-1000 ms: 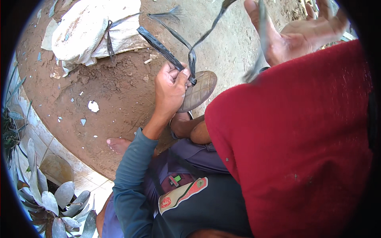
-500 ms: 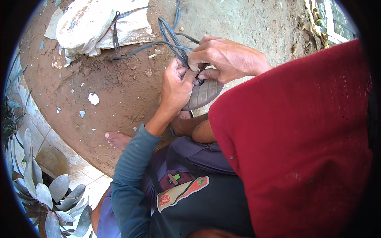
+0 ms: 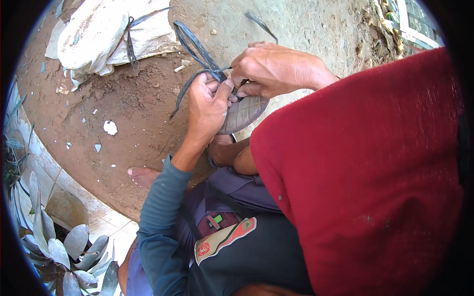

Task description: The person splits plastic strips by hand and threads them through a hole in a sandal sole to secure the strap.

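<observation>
In front of me, my left hand (image 3: 208,98) is closed around dark, flat, flexible strips (image 3: 196,47) that look like rubber or plastic. They loop up beyond the fingers, and one loose end hangs to the left. My right hand (image 3: 269,69) meets it from the right, fingers pinched on a strip; the exact grip between the fingertips is partly hidden. Below both hands shows a flat, rounded, brown-grey piece (image 3: 245,114) with lines across it, resembling a sandal sole. Its far part is covered by my hands.
A dirty white sack (image 3: 94,39) with a dark tie lies on brown soil at the upper left. Another dark strip (image 3: 261,27) shows over the concrete beyond my right hand. Pale chips (image 3: 110,128) dot the soil. A leafy plant (image 3: 74,246) stands by the tiled edge (image 3: 84,197).
The loose strip end at the left has swung down beside my left hand. Another strip now shows farther up over the concrete. Both hands stay together, and the view has shifted slightly.
</observation>
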The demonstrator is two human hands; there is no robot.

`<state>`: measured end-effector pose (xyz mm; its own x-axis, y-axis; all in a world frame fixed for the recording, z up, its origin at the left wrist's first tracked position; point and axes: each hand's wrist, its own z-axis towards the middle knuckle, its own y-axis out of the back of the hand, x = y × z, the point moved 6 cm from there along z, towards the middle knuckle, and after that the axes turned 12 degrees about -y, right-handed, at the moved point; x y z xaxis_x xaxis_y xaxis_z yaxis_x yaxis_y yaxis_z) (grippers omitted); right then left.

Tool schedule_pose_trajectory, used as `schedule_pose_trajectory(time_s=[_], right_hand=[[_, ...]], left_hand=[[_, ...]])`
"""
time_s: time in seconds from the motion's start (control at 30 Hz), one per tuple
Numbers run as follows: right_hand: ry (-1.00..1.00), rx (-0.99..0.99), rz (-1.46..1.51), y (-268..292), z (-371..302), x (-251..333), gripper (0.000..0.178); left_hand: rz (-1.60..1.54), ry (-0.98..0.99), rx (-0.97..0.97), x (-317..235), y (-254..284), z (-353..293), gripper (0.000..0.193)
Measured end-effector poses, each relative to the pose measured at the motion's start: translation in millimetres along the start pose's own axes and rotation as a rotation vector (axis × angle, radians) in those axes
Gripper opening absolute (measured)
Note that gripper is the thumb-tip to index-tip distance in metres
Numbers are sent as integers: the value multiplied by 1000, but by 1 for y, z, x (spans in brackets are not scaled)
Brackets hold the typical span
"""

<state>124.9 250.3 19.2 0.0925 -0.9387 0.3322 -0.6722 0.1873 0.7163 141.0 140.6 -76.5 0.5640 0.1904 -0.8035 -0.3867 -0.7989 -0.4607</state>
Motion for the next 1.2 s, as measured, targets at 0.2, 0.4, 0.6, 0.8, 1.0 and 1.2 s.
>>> schedule_pose_trajectory(time_s=[0.2,0.4,0.6,0.8,1.0,1.2], right_hand=[[-3,-55,-42,-8,4,-12,19],[71,-22,17,4,7,-5,19],[113,-138,-16,10,2,-3,20],[100,-122,17,7,7,0,22],[216,-309,24,18,2,5,21],[278,-323,84,22,0,13,18]], left_hand=[[-148,44,128,-13,1,5,32],[-19,85,46,-9,11,5,26],[49,-28,54,-25,12,10,19],[339,84,249,-15,24,18,7],[454,135,308,-15,24,16,14],[188,247,201,-5,29,12,16]])
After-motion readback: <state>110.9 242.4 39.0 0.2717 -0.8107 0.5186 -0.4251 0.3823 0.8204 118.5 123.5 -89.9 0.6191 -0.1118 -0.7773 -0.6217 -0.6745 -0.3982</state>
